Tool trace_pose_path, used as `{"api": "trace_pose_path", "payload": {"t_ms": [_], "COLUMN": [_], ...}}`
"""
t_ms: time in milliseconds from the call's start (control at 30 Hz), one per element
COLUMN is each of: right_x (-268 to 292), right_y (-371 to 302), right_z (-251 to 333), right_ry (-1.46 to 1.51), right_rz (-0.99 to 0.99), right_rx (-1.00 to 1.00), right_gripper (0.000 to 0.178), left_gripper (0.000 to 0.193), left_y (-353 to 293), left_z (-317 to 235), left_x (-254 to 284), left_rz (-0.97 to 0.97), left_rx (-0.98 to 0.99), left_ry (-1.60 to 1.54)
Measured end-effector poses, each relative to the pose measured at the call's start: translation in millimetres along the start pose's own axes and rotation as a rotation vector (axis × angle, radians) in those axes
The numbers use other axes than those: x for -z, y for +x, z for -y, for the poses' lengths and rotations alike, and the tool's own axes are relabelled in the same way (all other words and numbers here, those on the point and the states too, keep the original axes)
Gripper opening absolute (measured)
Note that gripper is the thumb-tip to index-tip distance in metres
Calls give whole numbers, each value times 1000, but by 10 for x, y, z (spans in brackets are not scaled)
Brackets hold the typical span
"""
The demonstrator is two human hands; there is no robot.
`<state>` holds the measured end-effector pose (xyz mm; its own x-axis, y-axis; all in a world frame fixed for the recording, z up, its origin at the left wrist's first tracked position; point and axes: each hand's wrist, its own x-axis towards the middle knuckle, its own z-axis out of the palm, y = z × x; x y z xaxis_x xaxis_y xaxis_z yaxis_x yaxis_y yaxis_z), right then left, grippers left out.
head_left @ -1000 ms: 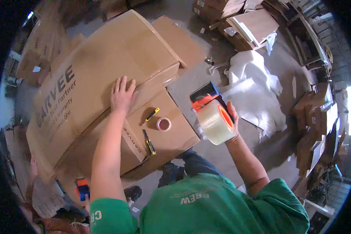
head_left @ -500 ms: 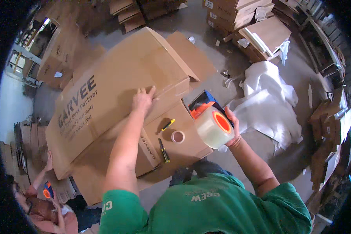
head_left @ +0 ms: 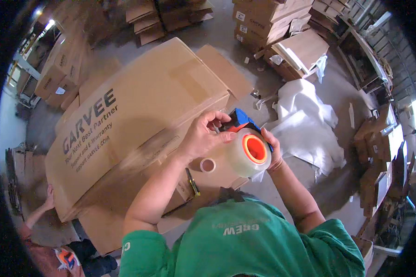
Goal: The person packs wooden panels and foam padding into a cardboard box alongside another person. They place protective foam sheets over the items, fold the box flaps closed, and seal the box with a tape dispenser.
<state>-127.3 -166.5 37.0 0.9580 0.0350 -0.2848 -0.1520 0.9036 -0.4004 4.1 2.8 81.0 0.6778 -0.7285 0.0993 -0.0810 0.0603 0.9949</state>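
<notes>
My right hand [head_left: 273, 147] grips a blue and orange tape dispenser [head_left: 241, 120] loaded with a wide roll of clear tape [head_left: 239, 159]. At the dispenser's front end my left hand [head_left: 204, 134] has its fingers curled in, thumb and fingertips against the head; whether they pinch the tape's end is hidden. Beyond and left lies a large brown carton [head_left: 148, 87], tilted across the view. Below my hands, a small tape ring [head_left: 208, 165] and a black and yellow utility knife [head_left: 192, 182] rest on a cardboard surface [head_left: 217, 182].
A co-worker's hand [head_left: 49, 198] touches the carton's lower left end; another tape dispenser [head_left: 68, 258] shows near that person. White foam sheeting [head_left: 309, 124] lies on the floor at right. Stacked cartons [head_left: 263, 21] stand behind, with more cardboard [head_left: 379, 143] along the right.
My left hand has left the carton's top and come right to the dispenser's front. The dispenser has turned and shifted slightly left in my right hand. The yellow knife is now out of sight.
</notes>
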Motion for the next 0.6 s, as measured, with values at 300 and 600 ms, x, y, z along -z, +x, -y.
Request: {"api": "trace_pose_path", "payload": {"t_ms": [300, 600], "right_x": [-170, -257], "right_y": [-308, -569], "right_z": [-344, -567], "right_ry": [10, -21], "right_rz": [35, 19], "right_rx": [-14, 2], "right_gripper": [56, 54], "left_gripper": [26, 19], "left_y": [-345, -582], "left_z": [-354, -364], "left_x": [203, 236], "left_rz": [171, 282], "left_rx": [71, -126], "left_ry": [302, 456]}}
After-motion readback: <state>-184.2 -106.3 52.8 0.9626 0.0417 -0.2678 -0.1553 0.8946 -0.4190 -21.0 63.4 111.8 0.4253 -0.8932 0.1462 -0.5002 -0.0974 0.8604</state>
